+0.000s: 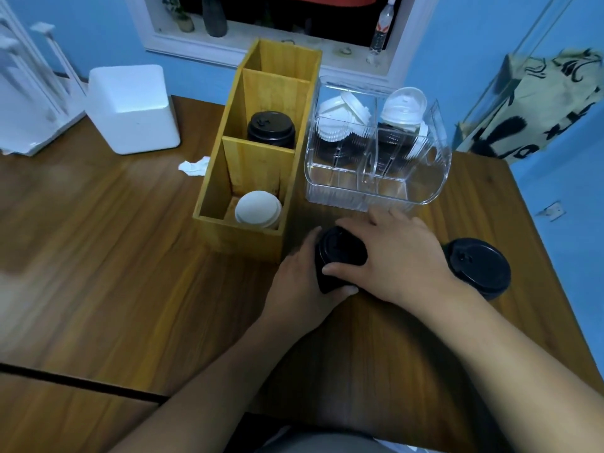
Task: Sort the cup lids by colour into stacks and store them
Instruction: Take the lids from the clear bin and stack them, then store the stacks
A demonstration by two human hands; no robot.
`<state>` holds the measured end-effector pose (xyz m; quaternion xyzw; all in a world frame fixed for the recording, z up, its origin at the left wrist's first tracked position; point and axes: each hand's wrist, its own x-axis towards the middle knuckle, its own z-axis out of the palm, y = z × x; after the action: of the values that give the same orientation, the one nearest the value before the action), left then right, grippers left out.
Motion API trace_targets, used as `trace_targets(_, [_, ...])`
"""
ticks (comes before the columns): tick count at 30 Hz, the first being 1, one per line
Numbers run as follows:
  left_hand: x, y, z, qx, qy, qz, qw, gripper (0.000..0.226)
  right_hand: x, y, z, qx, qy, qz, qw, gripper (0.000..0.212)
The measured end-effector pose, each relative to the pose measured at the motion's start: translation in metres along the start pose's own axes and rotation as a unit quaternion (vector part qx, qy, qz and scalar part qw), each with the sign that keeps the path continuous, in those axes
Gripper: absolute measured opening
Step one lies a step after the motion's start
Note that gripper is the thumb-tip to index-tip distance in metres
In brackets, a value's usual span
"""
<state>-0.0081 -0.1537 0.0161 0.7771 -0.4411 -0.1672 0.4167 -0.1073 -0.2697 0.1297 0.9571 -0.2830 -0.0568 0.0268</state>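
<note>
A stack of black lids sits on the wooden table just right of the wooden box. My left hand grips its left side and my right hand wraps over its top and right. Another stack of black lids stands by my right wrist. The wooden box holds a white lid stack in its near compartment and a black lid stack in the middle one. The clear bin behind holds loose white lids above black ones.
A white foam box stands at the back left beside a white rack. A crumpled tissue lies left of the wooden box. The table's right edge runs close to the second black stack. A printed bag hangs at the right.
</note>
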Motion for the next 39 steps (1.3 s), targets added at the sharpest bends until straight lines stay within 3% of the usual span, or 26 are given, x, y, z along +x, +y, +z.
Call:
trace_targets(13, [0.0, 0.001, -0.001, 0.037, -0.004, 0.038, 0.999, 0.099, 0.025, 0.005, -0.006, -0.063, -0.068, -0.088, 0.992, 0.086])
trace_targets(17, [0.002, 0.0, -0.001, 0.048, -0.007, 0.032, 0.998, 0.1, 0.042, 0.026, -0.034, 0.04, -0.105, -0.091, 0.989, 0.085])
trace_targets(20, [0.003, -0.002, 0.0, 0.06, -0.013, 0.021, 0.998, 0.104, 0.078, 0.064, -0.05, 0.136, 0.016, -0.039, 0.99, 0.059])
trace_targets(23, [0.002, -0.003, 0.001, 0.056, -0.02, 0.016, 0.998, 0.104, 0.129, 0.111, -0.05, 0.151, 0.131, 0.031, 0.979, 0.025])
trace_targets(26, [0.002, -0.003, 0.001, 0.059, -0.024, 0.01, 0.998, 0.105, 0.171, 0.149, -0.043, 0.115, 0.138, 0.077, 0.981, 0.031])
trace_targets(32, [0.002, -0.003, 0.001, 0.063, -0.037, 0.001, 0.997, 0.103, 0.207, 0.158, -0.028, -0.008, 0.076, 0.14, 0.987, 0.068])
trace_targets(39, [0.003, -0.001, -0.001, 0.069, -0.046, 0.0, 0.997, 0.104, 0.215, 0.149, -0.023, -0.001, 0.123, 0.116, 0.986, 0.045])
